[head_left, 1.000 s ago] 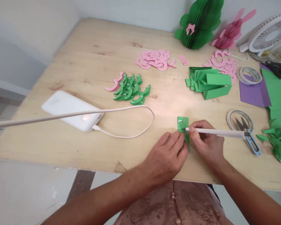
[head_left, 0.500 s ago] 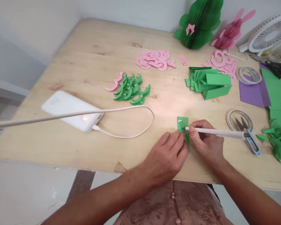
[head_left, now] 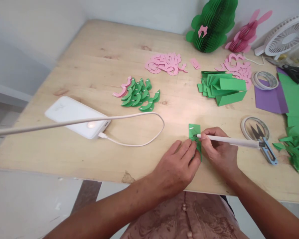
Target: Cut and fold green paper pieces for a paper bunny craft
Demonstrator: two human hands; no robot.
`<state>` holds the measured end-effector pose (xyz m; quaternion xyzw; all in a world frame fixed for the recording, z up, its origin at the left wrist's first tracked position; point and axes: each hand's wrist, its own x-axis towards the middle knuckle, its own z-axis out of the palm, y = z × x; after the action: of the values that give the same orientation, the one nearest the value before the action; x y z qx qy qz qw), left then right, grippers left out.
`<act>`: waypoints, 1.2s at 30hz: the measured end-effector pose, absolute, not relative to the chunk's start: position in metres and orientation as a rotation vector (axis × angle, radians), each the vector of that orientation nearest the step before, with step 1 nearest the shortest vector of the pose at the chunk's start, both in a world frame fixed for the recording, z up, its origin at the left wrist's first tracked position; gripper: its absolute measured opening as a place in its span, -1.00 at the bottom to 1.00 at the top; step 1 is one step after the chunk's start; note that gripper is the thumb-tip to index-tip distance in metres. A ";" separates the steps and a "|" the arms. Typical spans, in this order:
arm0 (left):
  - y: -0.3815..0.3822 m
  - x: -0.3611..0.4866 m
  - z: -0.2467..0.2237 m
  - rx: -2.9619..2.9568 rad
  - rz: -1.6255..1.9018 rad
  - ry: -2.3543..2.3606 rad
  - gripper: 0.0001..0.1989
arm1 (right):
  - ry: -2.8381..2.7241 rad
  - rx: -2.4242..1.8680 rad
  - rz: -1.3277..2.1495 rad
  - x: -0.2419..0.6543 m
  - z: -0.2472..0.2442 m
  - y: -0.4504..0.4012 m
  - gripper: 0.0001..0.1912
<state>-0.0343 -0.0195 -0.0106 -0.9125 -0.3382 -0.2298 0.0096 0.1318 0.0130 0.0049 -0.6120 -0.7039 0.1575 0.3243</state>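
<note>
A small green paper strip (head_left: 194, 127) lies flat on the table, with thin dark lines and a small white mark on its upper part. My left hand (head_left: 176, 164) rests over its lower part, fingers laid down and pressing on it, so much of the strip is hidden. From the right, my right hand (head_left: 220, 154) pinches a white pen (head_left: 229, 140) close to its dark tip. That tip touches or hovers just over the strip; I cannot tell which.
A white power bank (head_left: 74, 113) with a cable lies left. Green cut pieces (head_left: 137, 94), pink cut pieces (head_left: 164, 63) and folded green papers (head_left: 229, 88) lie beyond my hands. Thread snips (head_left: 267, 149) lean on a tape roll (head_left: 245, 127) at right. A fan (head_left: 286, 38) stands behind.
</note>
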 end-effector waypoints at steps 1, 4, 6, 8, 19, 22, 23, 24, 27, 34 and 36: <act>-0.020 -0.034 -0.011 -2.848 -0.717 -1.057 -0.72 | -1.846 -1.607 0.415 0.132 0.005 0.013 -0.93; -0.019 -0.034 -0.011 -2.851 -0.713 -1.057 -0.73 | -1.849 -1.618 0.425 0.132 0.004 0.012 -0.93; -0.019 -0.034 -0.010 -2.855 -0.719 -1.055 -0.73 | -1.844 -1.620 0.444 0.132 0.003 0.012 -0.93; -0.019 -0.035 -0.010 -2.858 -0.726 -1.050 -0.73 | -1.835 -1.616 0.463 0.133 0.003 0.012 -0.93; -0.019 -0.035 -0.010 -2.863 -0.703 -1.049 -0.73 | -1.830 -1.644 0.488 0.133 0.005 0.012 -0.90; -0.019 -0.035 -0.009 -2.866 -0.702 -1.054 -0.72 | -1.838 -1.647 0.478 0.132 0.006 0.013 -0.89; -0.019 -0.035 -0.009 -2.865 -0.702 -1.058 -0.72 | -1.839 -1.643 0.478 0.132 0.006 0.013 -0.89; -0.019 -0.035 -0.009 -2.862 -0.704 -1.063 -0.72 | -1.840 -1.639 0.479 0.132 0.006 0.013 -0.90; -0.020 -0.035 -0.009 -2.859 -0.704 -1.070 -0.72 | -1.846 -1.629 0.481 0.133 0.006 0.013 -0.90; -0.019 -0.035 -0.009 -2.860 -0.703 -1.059 -0.73 | -1.843 -1.634 0.496 0.134 0.004 0.013 -0.90; -0.019 -0.035 -0.009 -2.863 -0.703 -1.058 -0.73 | -1.847 -1.641 0.499 0.134 0.004 0.013 -0.89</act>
<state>-0.0348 -0.0191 -0.0091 -0.9141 -0.3377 -0.2244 0.0046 0.1341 0.0131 0.0038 -0.6198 -0.6978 0.1885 0.3056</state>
